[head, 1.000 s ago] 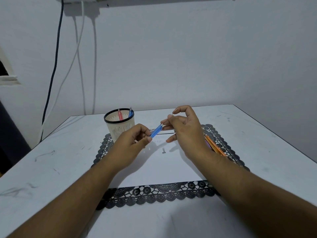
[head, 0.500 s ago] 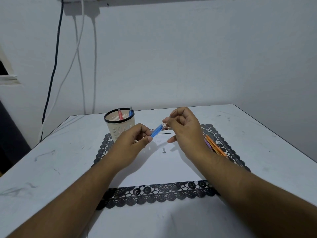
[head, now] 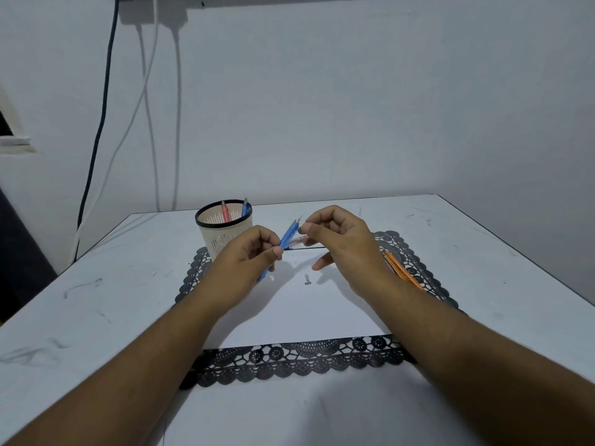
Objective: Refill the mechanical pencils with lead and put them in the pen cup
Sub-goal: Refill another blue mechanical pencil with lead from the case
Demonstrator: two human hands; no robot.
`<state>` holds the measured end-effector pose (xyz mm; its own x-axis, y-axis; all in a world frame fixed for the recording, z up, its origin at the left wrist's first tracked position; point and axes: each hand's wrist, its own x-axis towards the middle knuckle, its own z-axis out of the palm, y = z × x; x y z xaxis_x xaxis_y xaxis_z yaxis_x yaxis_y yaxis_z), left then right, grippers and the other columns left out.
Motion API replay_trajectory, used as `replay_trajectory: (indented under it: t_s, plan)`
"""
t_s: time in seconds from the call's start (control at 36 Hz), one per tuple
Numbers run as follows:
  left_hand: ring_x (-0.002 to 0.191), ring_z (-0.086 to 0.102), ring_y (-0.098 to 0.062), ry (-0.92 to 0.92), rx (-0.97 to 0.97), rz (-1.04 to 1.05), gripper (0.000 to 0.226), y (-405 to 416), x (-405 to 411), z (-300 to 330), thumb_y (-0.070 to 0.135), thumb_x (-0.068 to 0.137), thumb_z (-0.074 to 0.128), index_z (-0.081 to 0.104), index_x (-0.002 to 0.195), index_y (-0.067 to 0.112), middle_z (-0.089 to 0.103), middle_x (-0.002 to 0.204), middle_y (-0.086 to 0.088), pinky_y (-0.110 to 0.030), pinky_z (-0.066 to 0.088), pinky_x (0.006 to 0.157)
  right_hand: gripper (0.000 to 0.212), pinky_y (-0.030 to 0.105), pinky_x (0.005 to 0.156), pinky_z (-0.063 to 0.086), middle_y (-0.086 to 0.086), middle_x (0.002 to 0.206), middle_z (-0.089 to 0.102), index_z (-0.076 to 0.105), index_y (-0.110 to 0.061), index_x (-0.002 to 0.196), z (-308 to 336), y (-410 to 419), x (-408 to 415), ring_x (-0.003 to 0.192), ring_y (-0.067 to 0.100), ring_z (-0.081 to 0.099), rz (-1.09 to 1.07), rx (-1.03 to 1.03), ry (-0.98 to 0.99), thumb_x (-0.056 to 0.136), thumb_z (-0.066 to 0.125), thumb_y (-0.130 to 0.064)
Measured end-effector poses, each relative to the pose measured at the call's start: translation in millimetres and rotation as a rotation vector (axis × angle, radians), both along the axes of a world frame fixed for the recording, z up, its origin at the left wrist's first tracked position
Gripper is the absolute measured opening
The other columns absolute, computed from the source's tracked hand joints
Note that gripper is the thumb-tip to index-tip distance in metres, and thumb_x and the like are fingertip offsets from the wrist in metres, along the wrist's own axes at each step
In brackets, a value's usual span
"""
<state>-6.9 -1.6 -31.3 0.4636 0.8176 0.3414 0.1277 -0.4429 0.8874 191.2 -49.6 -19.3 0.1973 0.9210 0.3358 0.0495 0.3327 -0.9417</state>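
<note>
I am holding the blue mechanical pencil (head: 287, 240) in my left hand (head: 249, 255), fingers and thumb curled round its lower barrel, so that it is slanting up and to the right with its top end raised above the white sheet (head: 299, 304). My right hand (head: 338, 235) is hovering at that raised end, its thumb and forefinger pinched together right at the tip; whether that grip is closing on a lead I cannot tell, as anything there is too thin to see. The pen cup (head: 223, 231), pale with a black rim, is standing at the far left corner of the black lace mat (head: 299, 358) on the desk (head: 96, 300), with a pink pencil (head: 224, 211) and another blue one (head: 245, 207) standing in it. More pencils, orange ones (head: 402, 272), are lying on the mat just beyond my right wrist, and a small grey piece (head: 307, 279) is lying on the sheet between my hands
</note>
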Motion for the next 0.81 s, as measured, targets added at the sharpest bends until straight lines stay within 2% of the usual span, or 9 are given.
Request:
replay_trajectory:
  t_s: [0.06,0.11,0.19,0.28,0.33,0.39,0.53,0.61,0.81]
  plan:
    - [0.074,0.055,-0.021,-0.017,-0.025,0.008,0.005,1.6,-1.1,0.6,0.016,0.101,0.063,0.063,0.098,0.011,0.063,0.079,-0.003,-0.034,0.044,0.068,0.008,0.037,0.056,0.058,0.02,0.095,0.071,0.07,-0.013,0.096,-0.4,3.7,5.9,0.085,0.019,0.069,-0.006,-0.014,-0.05,0.092,0.076,-0.016]
    - [0.074,0.055,-0.022,-0.034,-0.044,0.016,0.005,3.4,-2.8,1.1,0.016,0.101,0.062,0.062,0.098,0.013,0.064,0.078,-0.001,-0.04,0.042,0.071,0.008,0.037,0.058,0.058,0.019,0.091,0.069,0.07,-0.016,0.094,-3.6,9.1,12.4,0.08,0.018,0.066,-0.031,-0.029,-0.163,0.091,0.077,-0.019]
    - [0.072,0.059,-0.013,-0.067,-0.068,0.025,0.007,5.1,-3.0,2.2,0.014,0.102,0.06,0.061,0.096,0.015,0.066,0.076,0.006,-0.033,0.045,0.069,0.008,0.037,0.063,0.054,0.006,0.079,0.068,0.071,-0.023,0.088,-11.3,16.4,23.9,0.069,0.011,0.058,-0.073,-0.052,-0.436,0.089,0.079,-0.023]
    - [0.072,0.058,-0.012,-0.075,-0.076,0.031,0.008,6.6,-4.0,1.9,0.015,0.102,0.06,0.06,0.094,0.018,0.066,0.075,0.009,-0.028,0.046,0.069,0.009,0.026,0.064,0.043,-0.017,0.07,0.064,0.073,-0.027,0.082,-18.6,17.2,29.9,0.063,0.0,0.054,-0.024,-0.138,-0.703,0.086,0.079,-0.021]
    - [0.072,0.058,-0.013,-0.074,-0.079,0.035,0.008,7.4,-5.0,1.8,0.015,0.102,0.06,0.061,0.094,0.018,0.066,0.074,0.009,-0.03,0.046,0.07,0.011,0.026,0.065,0.046,-0.019,0.073,0.068,0.073,-0.028,0.078,-21.6,15.9,27.3,0.066,-0.002,0.058,0.011,-0.169,-0.81,0.083,0.08,-0.021]
    - [0.073,0.057,-0.015,-0.074,-0.079,0.04,0.009,7.3,-5.2,2.2,0.016,0.102,0.06,0.061,0.094,0.018,0.065,0.074,0.008,-0.032,0.046,0.07,0.01,0.028,0.065,0.049,-0.014,0.075,0.07,0.072,-0.026,0.076,-23.2,15.3,22.3,0.067,0.0,0.059,0.024,-0.182,-0.863,0.082,0.08,-0.022]
    - [0.074,0.057,-0.017,-0.039,-0.054,0.061,0.006,6.2,-5.6,2.2,0.017,0.103,0.06,0.062,0.097,0.016,0.066,0.075,0.007,-0.034,0.045,0.069,0.007,0.027,0.064,0.045,-0.015,0.078,0.067,0.071,-0.028,0.08,-28.3,15.1,13.7,0.073,0.004,0.06,0.013,-0.208,-0.999,0.085,0.075,-0.027]
    - [0.073,0.059,-0.012,-0.007,-0.043,0.076,0.006,5.9,-5.8,1.2,0.018,0.103,0.06,0.063,0.099,0.014,0.067,0.077,0.007,-0.036,0.046,0.069,0.007,0.026,0.064,0.046,-0.013,0.079,0.069,0.072,-0.027,0.082,-31.2,16.4,12.8,0.072,0.004,0.061,0.029,-0.219,-1.012,0.088,0.072,-0.024]
    - [0.074,0.055,-0.022,0.011,-0.034,0.055,0.007,7.4,-6.9,-2.3,0.02,0.101,0.063,0.065,0.095,0.018,0.065,0.079,-0.005,-0.041,0.042,0.069,0.009,0.022,0.061,0.041,-0.015,0.078,0.068,0.074,-0.024,0.083,-32.0,17.6,14.2,0.07,0.001,0.059,0.028,-0.218,-1.007,0.091,0.07,-0.021]
